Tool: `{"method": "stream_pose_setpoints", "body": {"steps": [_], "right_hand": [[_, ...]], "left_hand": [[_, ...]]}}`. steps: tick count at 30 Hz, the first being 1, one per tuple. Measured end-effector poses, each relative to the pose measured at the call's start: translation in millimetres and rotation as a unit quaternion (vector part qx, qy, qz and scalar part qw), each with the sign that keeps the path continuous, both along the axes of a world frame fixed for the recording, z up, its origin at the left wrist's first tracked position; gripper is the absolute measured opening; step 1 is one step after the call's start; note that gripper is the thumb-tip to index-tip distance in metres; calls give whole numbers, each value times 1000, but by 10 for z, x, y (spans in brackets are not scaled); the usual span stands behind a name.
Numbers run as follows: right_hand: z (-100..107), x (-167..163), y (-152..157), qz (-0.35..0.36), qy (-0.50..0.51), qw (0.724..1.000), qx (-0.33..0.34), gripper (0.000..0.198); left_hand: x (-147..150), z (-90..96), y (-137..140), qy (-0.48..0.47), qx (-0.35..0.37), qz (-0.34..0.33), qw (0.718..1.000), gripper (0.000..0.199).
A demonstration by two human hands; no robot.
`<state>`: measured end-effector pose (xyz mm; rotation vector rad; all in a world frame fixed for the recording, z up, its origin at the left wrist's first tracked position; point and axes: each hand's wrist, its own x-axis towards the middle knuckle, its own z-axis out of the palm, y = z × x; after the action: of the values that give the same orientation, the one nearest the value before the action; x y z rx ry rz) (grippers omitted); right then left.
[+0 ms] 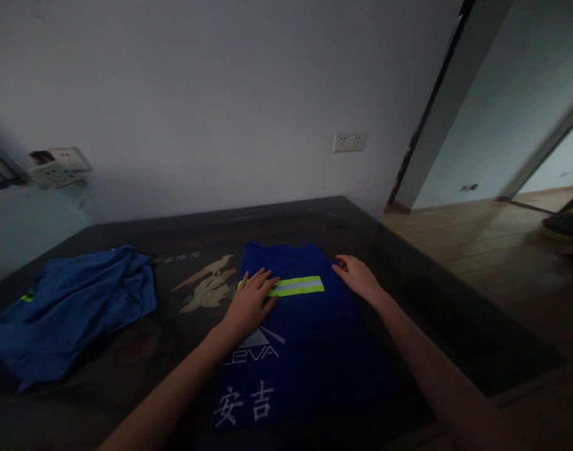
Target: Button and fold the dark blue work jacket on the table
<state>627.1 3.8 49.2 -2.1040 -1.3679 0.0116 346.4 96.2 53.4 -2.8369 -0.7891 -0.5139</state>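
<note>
A deep blue work shirt lies folded on the dark table in front of me. It bears a yellow-green reflective stripe, white "CEVA" lettering and two white Chinese characters. My left hand rests flat on it with fingers spread, covering the stripe's left end. At the right edge, just beside the stripe, my right hand has its fingers curled in and closed on the cloth's border.
A second, lighter blue garment lies rumpled on the table's left side. A pale bird-like figure shows on the tabletop. Behind stands a grey wall with sockets; wooden floor lies to the right.
</note>
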Motion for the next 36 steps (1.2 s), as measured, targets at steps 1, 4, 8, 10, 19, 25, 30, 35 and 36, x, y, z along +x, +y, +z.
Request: {"method": "stream_pose_setpoints", "body": {"steps": [1,4,8,10,19,25,30,35,36], "right_hand": [[37,29,155,-7,10,1000,-11,37],[95,69,576,-19,33,999,-21,29],[52,109,966,-32,66,997,-29,28],[1,149,1077,-41,81,995,-32,30],[-29,332,1104,-62,84,994,-8,31],[-94,260,998,-100,40,994,-31,28],[-160,57,934,-119,-3,992,-40,32],[33,165,788,-118,-27,992,-28,37],[71,214,743,-115,-28,992,-34,39]], "left_hand": [[55,-43,27,8,12,11,1000,44],[152,-176,47,26,44,27,998,45],[160,-272,52,40,59,18,997,46],[152,-281,61,38,59,17,997,46],[145,-235,26,26,66,-18,997,45],[137,-238,12,37,59,-26,997,44],[131,-247,6,38,55,-23,997,44],[133,-233,-6,42,49,-23,998,44],[135,-230,-7,43,49,-23,998,44]]}}
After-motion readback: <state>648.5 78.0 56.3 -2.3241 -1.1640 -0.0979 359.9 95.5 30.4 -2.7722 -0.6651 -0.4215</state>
